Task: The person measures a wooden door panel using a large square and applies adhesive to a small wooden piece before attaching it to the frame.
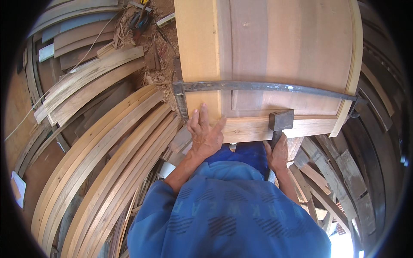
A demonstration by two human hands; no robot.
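A wooden panel door lies in front of me, with a pale frame and a striped brown middle. My left hand rests on its near left corner, fingers stretched out and apart, holding nothing. In my right hand is a mallet, its dark, blocky head against or just over the door's near rail. My fingers wrap round the handle, just below the near edge. Across the door runs a long dark metal bar clamp, its ends at the left and right edges.
Long planks are stacked on the left. Wood shavings and a dark coiled cord lie at the far left of the door. More boards lean or lie on the right. A thin pale cord crosses the left-hand boards.
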